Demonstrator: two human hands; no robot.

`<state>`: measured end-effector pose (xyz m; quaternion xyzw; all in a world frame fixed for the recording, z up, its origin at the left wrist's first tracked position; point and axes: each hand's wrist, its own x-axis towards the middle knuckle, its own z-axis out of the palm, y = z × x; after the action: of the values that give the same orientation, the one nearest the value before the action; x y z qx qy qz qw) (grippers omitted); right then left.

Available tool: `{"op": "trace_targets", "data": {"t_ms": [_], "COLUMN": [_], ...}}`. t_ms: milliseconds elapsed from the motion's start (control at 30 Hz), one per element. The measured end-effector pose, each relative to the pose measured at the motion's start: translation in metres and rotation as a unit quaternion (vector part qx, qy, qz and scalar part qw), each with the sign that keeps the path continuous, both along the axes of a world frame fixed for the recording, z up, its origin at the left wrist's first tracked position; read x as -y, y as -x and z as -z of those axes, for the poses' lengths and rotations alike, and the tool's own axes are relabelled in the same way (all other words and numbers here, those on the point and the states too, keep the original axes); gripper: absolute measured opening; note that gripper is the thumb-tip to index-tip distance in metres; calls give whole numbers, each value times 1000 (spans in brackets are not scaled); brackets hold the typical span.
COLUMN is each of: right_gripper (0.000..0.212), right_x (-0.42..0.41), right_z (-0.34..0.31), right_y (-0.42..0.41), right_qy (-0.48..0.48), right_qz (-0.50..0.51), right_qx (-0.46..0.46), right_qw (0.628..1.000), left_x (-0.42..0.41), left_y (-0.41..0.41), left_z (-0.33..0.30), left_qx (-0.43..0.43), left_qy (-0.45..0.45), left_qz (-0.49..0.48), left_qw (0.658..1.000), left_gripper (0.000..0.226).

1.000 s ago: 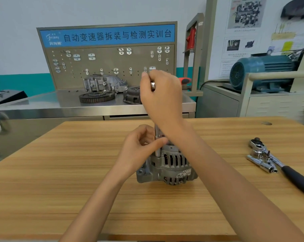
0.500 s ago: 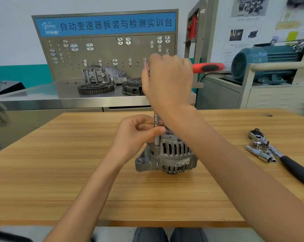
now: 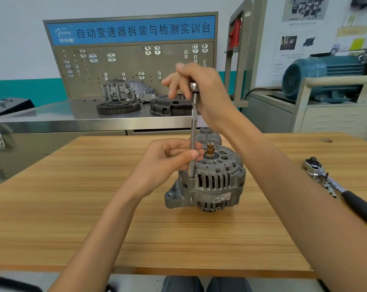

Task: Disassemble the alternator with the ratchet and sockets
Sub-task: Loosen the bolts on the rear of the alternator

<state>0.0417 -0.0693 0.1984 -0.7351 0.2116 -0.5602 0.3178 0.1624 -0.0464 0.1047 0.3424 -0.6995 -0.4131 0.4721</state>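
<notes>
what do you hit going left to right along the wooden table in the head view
left hand → extension bar → alternator → ratchet with loose sockets by its head, all on the wooden table.

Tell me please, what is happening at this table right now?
A person is taking apart an alternator that stands on the wooden table. The left hand pinches a long extension bar standing upright on a housing bolt, and the right hand holds its top end. A ratchet lies unused at the right.
</notes>
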Motion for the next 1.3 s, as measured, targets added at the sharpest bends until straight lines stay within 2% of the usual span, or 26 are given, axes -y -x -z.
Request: {"op": "trace_targets", "data": {"t_ms": [67, 100, 133, 167, 200, 233, 267, 300, 367, 433, 467, 533, 633, 700, 767, 800, 833, 867, 900, 933, 967, 1033, 1133, 1167, 1300], "right_gripper": [52, 49, 43, 35, 28, 24, 23, 27, 40, 46, 47, 48, 49, 47, 47, 47, 44, 38, 31, 27, 26, 30, 45, 47, 44], "right_x": [-2, -4, -7, -10, -13, -16, -15, -12, -7, -5, -4, 0, 0, 0, -2, -3, -5, -7, -10, -12, -13, -8, -2, -1, 0], "right_z": [3, 5, 6, 7, 7, 7, 6, 6, 4, 2, 2, 3, 2, 0, 4, 7, 10, 12, 12, 11, 10, 8, 9, 9, 7], "right_y": [-4, -7, -11, -17, -20, -22, -22, -20, -15, -10, -7, -4, -4, -4, -8, -11, -14, -18, -22, -25, -25, -23, -16, -13, -10], "right_qy": [75, 132, 183, 216, 230, 228, 225, 220, 183, 136, 120, 88, 46, 22, 51, 101, 161, 214, 239, 238, 226, 210, 172, 157, 106], "right_qz": [105, 210, 335, 452, 526, 556, 559, 541, 439, 285, 218, 107, 20, 2, 52, 133, 252, 391, 504, 559, 571, 527, 368, 312, 159], "right_qx": [-36, -98, -182, -257, -300, -313, -308, -297, -240, -148, -117, -84, -52, -24, -10, -24, -65, -132, -209, -258, -271, -243, -137, -107, -62], "right_qw": [991, 964, 906, 827, 762, 735, 737, 756, 846, 937, 962, 987, 997, 999, 997, 986, 952, 885, 803, 751, 741, 787, 904, 931, 980], "left_x": [0, 0, 0, 0, 1, 0, 0, 0, -1, -2, -2, -3, -2, -1, -1, -2, -2, -1, -1, -1, -1, -1, -4, -5, -5], "left_y": [0, 0, 0, 1, 3, 5, 7, 9, 9, 3, -1, -7, -9, -8, -9, -9, -8, -7, -5, -3, -2, -1, -3, -4, -7], "left_z": [0, 0, 0, 1, 1, 1, 1, 1, 1, 1, 1, 1, 2, 0, -3, -3, -3, -2, -1, 0, 0, 0, -1, -1, -3], "left_qx": [-10, -21, -30, -37, -40, -39, -31, -19, -3, 2, 2, -3, 1, 17, 23, 17, 7, -1, -7, -7, -3, 13, 16, 14, 20], "left_qy": [-4, -9, -10, -9, -5, 1, 12, 23, 34, 21, 10, -7, -18, -17, -17, -18, -18, -16, -13, -9, -5, 9, 7, 0, -18], "left_qz": [-18, -26, -36, -47, -62, -81, -100, -115, -116, -74, -47, -1, 23, 24, 26, 19, 2, -25, -53, -76, -90, -102, -52, -28, 7], "left_qw": [1000, 999, 999, 998, 997, 996, 994, 993, 993, 997, 999, 1000, 1000, 999, 999, 1000, 1000, 1000, 998, 997, 996, 995, 999, 1000, 1000], "left_gripper": [14, 12, 11, 11, 13, 15, 15, 12, 5, 4, 7, 16, 27, 25, 21, 21, 23, 24, 23, 19, 16, 12, 11, 15, 23]}}
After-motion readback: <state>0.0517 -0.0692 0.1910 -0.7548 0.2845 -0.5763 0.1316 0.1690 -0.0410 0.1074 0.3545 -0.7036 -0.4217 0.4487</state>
